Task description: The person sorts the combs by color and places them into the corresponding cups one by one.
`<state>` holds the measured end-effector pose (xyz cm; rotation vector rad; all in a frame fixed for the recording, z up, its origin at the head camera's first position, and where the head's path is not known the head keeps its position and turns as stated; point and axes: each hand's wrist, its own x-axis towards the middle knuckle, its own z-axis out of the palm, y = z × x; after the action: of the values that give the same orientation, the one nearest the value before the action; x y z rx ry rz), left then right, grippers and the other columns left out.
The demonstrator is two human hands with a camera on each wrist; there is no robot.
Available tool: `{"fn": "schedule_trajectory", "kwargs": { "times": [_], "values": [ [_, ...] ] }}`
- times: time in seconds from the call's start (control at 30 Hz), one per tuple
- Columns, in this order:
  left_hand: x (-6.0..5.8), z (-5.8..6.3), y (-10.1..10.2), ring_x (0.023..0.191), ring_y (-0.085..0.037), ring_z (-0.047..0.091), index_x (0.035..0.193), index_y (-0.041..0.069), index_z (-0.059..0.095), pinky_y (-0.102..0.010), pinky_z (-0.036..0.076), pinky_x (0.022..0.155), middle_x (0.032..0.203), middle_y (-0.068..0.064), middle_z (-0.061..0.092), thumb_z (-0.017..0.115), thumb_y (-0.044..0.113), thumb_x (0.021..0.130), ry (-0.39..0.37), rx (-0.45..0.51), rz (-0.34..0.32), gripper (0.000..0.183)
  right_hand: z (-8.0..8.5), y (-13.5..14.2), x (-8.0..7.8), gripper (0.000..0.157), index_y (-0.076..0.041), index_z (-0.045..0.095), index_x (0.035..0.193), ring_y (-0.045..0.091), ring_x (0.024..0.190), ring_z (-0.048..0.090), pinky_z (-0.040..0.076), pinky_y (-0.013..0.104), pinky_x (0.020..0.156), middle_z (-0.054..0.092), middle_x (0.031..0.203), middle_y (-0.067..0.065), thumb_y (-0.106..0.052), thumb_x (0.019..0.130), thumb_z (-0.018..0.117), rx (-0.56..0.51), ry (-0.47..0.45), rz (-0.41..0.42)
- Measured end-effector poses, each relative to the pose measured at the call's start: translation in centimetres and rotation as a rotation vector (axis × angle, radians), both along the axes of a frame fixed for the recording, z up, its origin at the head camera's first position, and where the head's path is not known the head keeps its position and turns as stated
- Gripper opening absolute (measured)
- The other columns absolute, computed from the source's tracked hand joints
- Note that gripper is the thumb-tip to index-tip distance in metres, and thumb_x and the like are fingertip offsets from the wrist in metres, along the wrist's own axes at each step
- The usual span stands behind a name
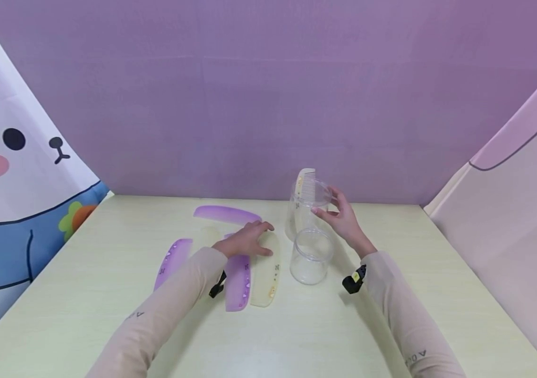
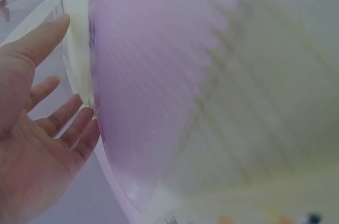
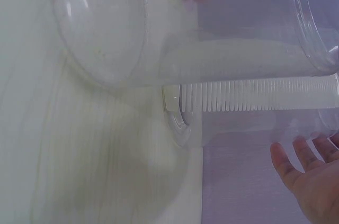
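a purple comb (image 1: 172, 261) lies leftmost on the surface (image 1: 107, 273). the left hand (image 1: 245, 240), fingers spread wide, is over a second purple comb (image 1: 237, 286) and a cream comb (image 1: 263, 286). rightward, a front clear cup (image 1: 309, 266) stands just before a rear clear cup (image 1: 295, 220) containing an upright pale comb (image 1: 307, 185); the right hand (image 1: 345, 221) grips it, fingers curved round its rim.

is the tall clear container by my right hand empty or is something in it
Not empty: a pale comb stands inside the tall container, its top sticking up above the rim in the head view.
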<state>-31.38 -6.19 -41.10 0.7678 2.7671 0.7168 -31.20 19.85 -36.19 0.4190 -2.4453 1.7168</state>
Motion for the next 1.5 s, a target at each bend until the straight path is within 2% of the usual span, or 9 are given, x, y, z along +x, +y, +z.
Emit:
{"fn": "schedule_trajectory", "kwargs": {
  "times": [0.2, 0.4, 0.77, 1.17, 1.33, 1.5],
  "values": [
    [-0.3, 0.1, -0.2, 0.119, -0.03, 0.042, 0.131, 0.01, 0.043, -0.041, 0.037, 0.102, 0.127, -0.013, 0.049, 0.077, 0.029, 0.071, -0.028, 0.009, 0.004, 0.071, 1.0, -0.6, 0.9, 0.075, 0.003, 0.017, 0.142, 0.038, 0.134, 0.027, 0.039, 0.049, 0.1, 0.027, 0.144, 0.022, -0.012, 0.085, 0.063, 0.013, 0.001, -0.004],
    [-0.5, 0.4, -0.1, 0.12, -0.029, 0.043, 0.131, 0.011, 0.043, -0.04, 0.036, 0.104, 0.126, -0.013, 0.051, 0.079, 0.028, 0.069, -0.059, 0.013, 0.024, 0.074, 0.9, -0.5, 0.9, 0.075, 0.002, 0.017, 0.142, 0.037, 0.134, 0.027, 0.039, 0.049, 0.101, 0.027, 0.145, 0.021, -0.013, 0.085, 0.064, 0.006, -0.006, -0.005],
    [-1.1, 0.1, 0.1, 0.117, -0.029, 0.045, 0.132, 0.013, 0.041, -0.041, 0.038, 0.102, 0.125, -0.015, 0.048, 0.082, 0.025, 0.064, -0.102, 0.056, 0.047, 0.081, 0.8, -0.5, 0.9, 0.075, 0.002, 0.018, 0.142, 0.037, 0.134, 0.027, 0.039, 0.049, 0.101, 0.027, 0.144, 0.021, -0.013, 0.085, 0.064, 0.001, -0.006, -0.002],
    [-1.3, -0.1, -0.3, 0.116, -0.03, 0.045, 0.13, 0.012, 0.041, -0.041, 0.041, 0.098, 0.126, -0.019, 0.04, 0.084, 0.022, 0.062, -0.134, 0.156, 0.026, 0.081, 0.8, -0.4, 0.8, 0.078, 0.001, 0.016, 0.143, 0.036, 0.134, 0.027, 0.038, 0.049, 0.101, 0.026, 0.145, 0.021, -0.014, 0.084, 0.065, 0.005, -0.017, -0.007],
    [-1.2, 0.0, -0.3, 0.107, -0.031, 0.05, 0.13, 0.011, 0.043, -0.041, 0.045, 0.092, 0.128, -0.019, 0.042, 0.083, 0.019, 0.063, -0.166, 0.232, 0.048, 0.078, 0.8, -0.4, 0.8, 0.077, 0.001, 0.016, 0.143, 0.035, 0.134, 0.027, 0.038, 0.049, 0.101, 0.026, 0.145, 0.02, -0.014, 0.084, 0.064, 0.003, -0.015, -0.004],
    [-1.2, 0.1, -0.4, 0.11, -0.031, 0.051, 0.129, 0.011, 0.044, -0.042, 0.044, 0.094, 0.131, -0.016, 0.045, 0.082, 0.015, 0.064, -0.227, 0.324, 0.089, 0.076, 0.9, -0.4, 0.8, 0.078, 0.001, 0.015, 0.143, 0.035, 0.134, 0.027, 0.038, 0.048, 0.101, 0.026, 0.146, 0.021, -0.013, 0.085, 0.064, 0.001, -0.016, -0.003]
  ]
}}
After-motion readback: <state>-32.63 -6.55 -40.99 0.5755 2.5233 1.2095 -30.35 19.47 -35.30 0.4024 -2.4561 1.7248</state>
